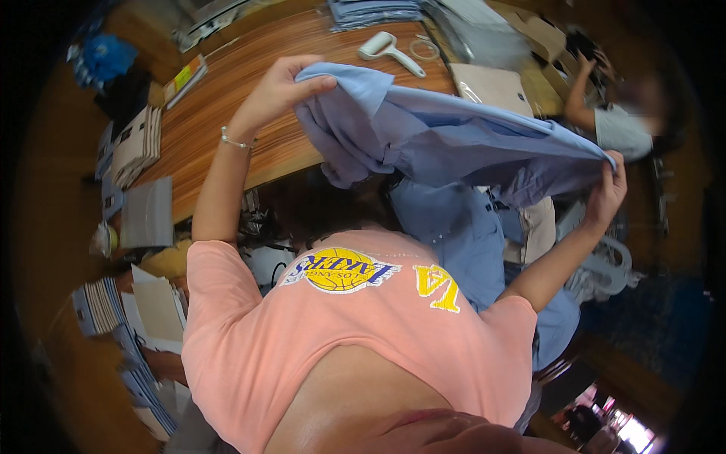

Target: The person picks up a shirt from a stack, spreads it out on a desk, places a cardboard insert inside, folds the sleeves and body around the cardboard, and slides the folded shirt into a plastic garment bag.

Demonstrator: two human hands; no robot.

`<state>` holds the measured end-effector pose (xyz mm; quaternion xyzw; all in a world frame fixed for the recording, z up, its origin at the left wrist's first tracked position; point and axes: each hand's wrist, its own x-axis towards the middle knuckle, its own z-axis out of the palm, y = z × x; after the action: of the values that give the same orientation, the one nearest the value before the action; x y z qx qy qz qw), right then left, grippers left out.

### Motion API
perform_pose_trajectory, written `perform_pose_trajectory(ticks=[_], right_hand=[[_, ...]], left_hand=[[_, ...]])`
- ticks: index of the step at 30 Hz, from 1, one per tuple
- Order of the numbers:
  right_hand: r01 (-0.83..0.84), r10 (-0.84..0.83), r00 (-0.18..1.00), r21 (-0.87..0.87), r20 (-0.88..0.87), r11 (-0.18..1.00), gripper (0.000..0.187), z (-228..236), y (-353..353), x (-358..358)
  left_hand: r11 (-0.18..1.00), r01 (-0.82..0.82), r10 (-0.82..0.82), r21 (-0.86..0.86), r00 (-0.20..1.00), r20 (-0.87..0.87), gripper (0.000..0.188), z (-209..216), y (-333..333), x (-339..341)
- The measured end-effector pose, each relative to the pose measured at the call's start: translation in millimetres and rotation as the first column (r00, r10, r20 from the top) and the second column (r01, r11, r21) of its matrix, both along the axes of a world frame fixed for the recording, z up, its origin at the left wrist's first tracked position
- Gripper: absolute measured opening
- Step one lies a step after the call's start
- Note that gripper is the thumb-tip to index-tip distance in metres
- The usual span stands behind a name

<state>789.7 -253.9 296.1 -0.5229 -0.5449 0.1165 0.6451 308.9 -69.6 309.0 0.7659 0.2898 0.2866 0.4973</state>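
Observation:
A light blue cloth garment (454,132) hangs stretched in the air between my two hands, over the front edge of the wooden table (242,98). My left hand (291,83) pinches its left end, thumb on top. At the far right end, my right hand (607,193) is closed on the garment's edge. The upper edge runs taut and slopes down to the right, while the lower part droops in loose folds. Whether it is a shirt or trousers I cannot tell. Below it lie more blue garments (454,227), heaped by my right side.
On the table lie a white lint roller (389,51), a clear ring (423,49), bagged blue garments (374,13) and a folded beige garment (488,83). Folded stacks (138,147) stand at left, others (98,306) lower. Another person (624,125) works at far right.

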Motion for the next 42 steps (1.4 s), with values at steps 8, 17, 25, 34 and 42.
perform_pose_trajectory(ticks=[8, 17, 25, 34, 42], right_hand=[[-0.057, 0.058, 0.996, -0.017, 0.069, 0.998, 0.015, 27.1, 80.6, -83.0], [-0.346, 0.347, 0.938, -0.123, -0.017, 0.930, 0.014, 11.9, 159.0, -162.9], [-0.587, 0.570, 0.810, -0.181, -0.141, 0.789, 0.016, 48.2, 153.0, -286.1], [-0.350, 0.426, 0.884, -0.329, 0.194, 0.877, 0.023, 76.9, 131.9, -221.4], [0.031, 0.012, 0.935, -0.114, 0.354, 0.993, 0.011, 53.6, 125.9, -234.8]], left_hand=[[0.940, -0.286, 0.253, 0.188, 0.950, 0.181, 0.035, 33.7, 5.2, -90.2], [0.964, 0.000, 0.063, -0.265, 0.972, 0.228, 0.024, 52.1, -1.3, -220.8], [0.767, -0.002, -0.176, -0.642, 0.961, -0.213, 0.027, -239.1, -71.1, -137.4], [0.883, -0.422, 0.448, -0.205, 0.889, 0.100, 0.020, -125.7, 2.0, -227.1], [0.380, -0.838, 0.764, 0.392, 0.523, 0.377, 0.014, -34.5, 2.6, -231.6]])
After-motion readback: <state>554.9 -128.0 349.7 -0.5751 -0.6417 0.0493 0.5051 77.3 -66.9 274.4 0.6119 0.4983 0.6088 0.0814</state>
